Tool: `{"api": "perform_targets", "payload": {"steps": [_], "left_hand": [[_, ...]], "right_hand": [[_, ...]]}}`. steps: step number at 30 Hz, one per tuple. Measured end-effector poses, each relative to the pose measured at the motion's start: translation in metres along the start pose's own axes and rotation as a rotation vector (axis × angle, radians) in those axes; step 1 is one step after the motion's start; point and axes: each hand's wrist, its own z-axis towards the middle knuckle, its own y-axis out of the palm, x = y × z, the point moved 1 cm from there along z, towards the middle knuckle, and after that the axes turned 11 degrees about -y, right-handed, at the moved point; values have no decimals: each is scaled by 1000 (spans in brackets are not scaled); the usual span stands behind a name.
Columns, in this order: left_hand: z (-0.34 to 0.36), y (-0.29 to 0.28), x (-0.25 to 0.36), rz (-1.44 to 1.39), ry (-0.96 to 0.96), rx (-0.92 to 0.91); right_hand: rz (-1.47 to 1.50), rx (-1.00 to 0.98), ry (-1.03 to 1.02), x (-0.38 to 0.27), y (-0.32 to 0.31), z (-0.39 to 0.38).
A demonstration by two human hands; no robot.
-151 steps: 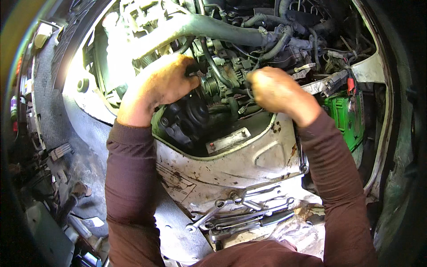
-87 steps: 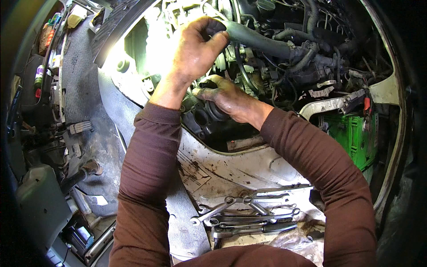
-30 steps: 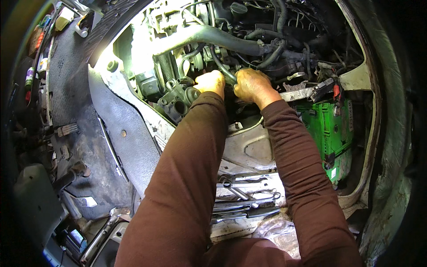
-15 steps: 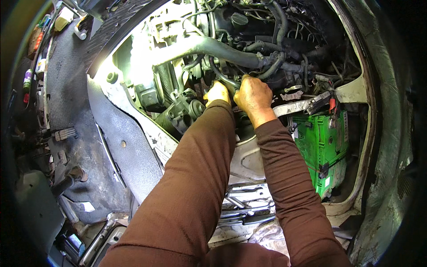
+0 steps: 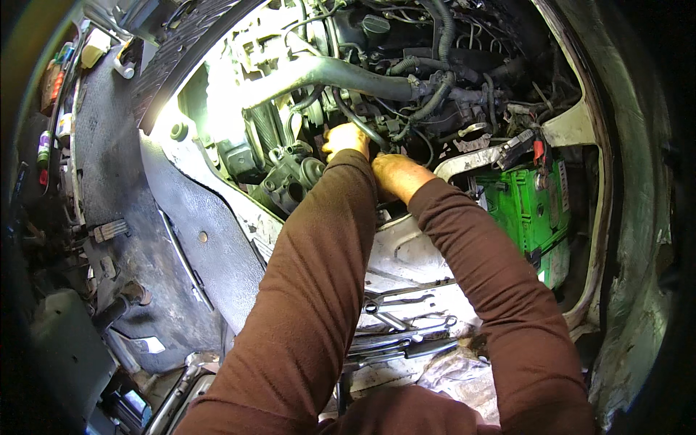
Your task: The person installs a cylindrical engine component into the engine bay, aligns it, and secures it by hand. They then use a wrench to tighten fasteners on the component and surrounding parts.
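Both my arms reached deep into the engine bay, upper middle of the frame. My left hand [image 5: 346, 139] was curled on something just below the thick grey hose [image 5: 341, 74]; fingers tucked under, so I couldn't tell whether it pinched a part or only pressed on it. My right hand [image 5: 395, 176] sat just beside it, lower right, knuckles up, fingers buried behind a thin black hose [image 5: 355, 119] that curved down between the two hands. Grip there hidden too; couldn't tell if it was closed on anything.

The thin black hose looked like rubber: light, bendy, probably greasy and slippery, so my guess was to take it close to its end fitting, not mid-span where it would just flex. The thick grey hose looked stiffer and held at both ends.

A green battery [image 5: 523, 210] sat at right of the frame. Loose wrenches [image 5: 406, 326] lay on the white body panel [image 5: 406, 254] in the lower middle, between my sleeves. Black wheel-arch liner [image 5: 210, 239] at left.
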Motion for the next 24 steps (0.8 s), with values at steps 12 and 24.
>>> {"api": "perform_targets", "payload": {"steps": [12, 24], "left_hand": [[-28, 30, -37, 238, 476, 116], [2, 25, -43, -656, -114, -86]], "right_hand": [[369, 309, 541, 19, 6, 16], [411, 74, 582, 22, 20, 62]]}}
